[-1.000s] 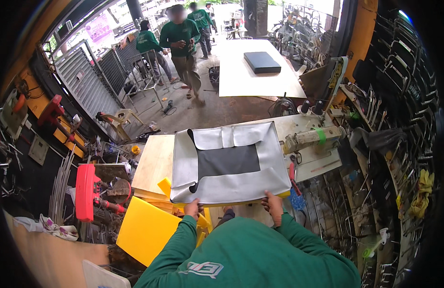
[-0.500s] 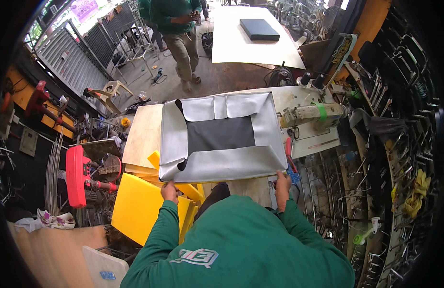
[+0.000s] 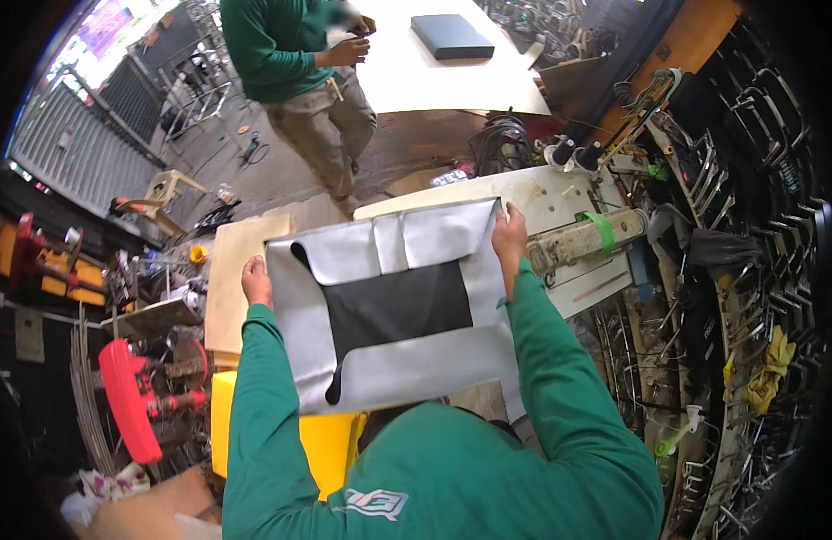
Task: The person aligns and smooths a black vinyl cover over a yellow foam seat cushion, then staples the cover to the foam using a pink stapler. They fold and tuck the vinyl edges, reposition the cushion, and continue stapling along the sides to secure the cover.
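Observation:
A rectangular fabric cover (image 3: 425,360), silver-grey with its edges folded inward round a black middle (image 3: 398,304), is held in front of me at a slight tilt. My left hand (image 3: 257,281) grips its left edge near the far corner. At the far right corner, my right hand (image 3: 509,232) has its fingers closed on the edge. Under the cover's near left corner shows a flat yellow piece (image 3: 326,436), partly hidden by my left sleeve.
A sewing machine (image 3: 585,241) with a green band lies right of the cover, thread spools (image 3: 560,153) behind it. Beyond stands a person in green (image 3: 276,54) beside a white table (image 3: 389,85) bearing a black slab (image 3: 452,36). Red machinery (image 3: 130,400) is left; tools hang right.
My hands have moved from the cover's near corners to its far part, on the left edge and right corner. The cover is nearer and more tilted. The other person appears closer.

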Demonstrator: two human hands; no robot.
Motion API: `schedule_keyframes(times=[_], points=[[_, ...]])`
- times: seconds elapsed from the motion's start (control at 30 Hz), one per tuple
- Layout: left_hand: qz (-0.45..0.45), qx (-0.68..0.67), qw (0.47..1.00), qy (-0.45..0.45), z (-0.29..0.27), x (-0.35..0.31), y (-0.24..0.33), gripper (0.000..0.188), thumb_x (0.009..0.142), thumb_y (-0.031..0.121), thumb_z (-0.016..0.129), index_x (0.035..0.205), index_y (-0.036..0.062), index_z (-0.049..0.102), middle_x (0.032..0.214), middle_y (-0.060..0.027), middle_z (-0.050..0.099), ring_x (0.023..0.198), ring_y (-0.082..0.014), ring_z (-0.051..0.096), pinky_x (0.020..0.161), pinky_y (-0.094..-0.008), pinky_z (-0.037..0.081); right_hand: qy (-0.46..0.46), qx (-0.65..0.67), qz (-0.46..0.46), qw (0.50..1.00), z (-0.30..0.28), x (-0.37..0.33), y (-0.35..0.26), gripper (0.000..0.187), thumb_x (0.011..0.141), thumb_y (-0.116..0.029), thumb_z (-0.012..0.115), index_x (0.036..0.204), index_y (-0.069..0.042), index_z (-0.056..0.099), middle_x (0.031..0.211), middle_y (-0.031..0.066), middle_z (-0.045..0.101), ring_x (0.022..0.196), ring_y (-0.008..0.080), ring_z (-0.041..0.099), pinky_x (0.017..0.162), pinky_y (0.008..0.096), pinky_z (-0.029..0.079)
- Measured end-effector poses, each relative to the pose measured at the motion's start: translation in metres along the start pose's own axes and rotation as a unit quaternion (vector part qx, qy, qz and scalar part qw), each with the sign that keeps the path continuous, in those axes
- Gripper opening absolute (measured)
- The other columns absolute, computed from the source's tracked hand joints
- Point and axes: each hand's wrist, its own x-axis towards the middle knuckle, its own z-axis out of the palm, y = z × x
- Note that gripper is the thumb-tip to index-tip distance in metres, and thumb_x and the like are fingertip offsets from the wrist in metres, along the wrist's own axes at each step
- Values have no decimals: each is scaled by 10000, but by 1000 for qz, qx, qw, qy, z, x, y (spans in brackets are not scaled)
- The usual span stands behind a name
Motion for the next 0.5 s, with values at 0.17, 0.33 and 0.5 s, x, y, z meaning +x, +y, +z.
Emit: schedule_keyframes(times=[0.17, 0.33, 0.5], points=[[36, 140, 987, -62, 60, 64, -14, 526, 1126, 453, 598, 1297, -27, 728, 1277, -217, 771, 1196, -347, 717, 1067, -430, 533, -106, -101, 52, 988, 69, 82, 34, 549, 1087, -420, 557, 1429, -7, 675, 1445, 272, 672, 1363, 451, 619, 1161, 517, 469], [20, 230, 970, -75, 57, 61, -27, 526, 1138, 466, 547, 1186, -22, 738, 1167, -242, 780, 1065, -382, 725, 988, -449, 546, -216, -11, 84, 973, 92, 92, 65, 549, 1106, -452, 519, 1217, 20, 776, 1230, 310, 751, 1217, 480, 692, 1086, 494, 512], [-73, 72, 983, -151, 51, 80, -40, 528, 1130, 469, 548, 1199, -8, 763, 1170, -146, 800, 1083, -293, 719, 1022, -415, 530, -223, -53, 49, 972, 98, 98, 99, 569, 1105, -468, 530, 1151, 34, 793, 1168, 300, 771, 1147, 486, 716, 1011, 482, 544]])
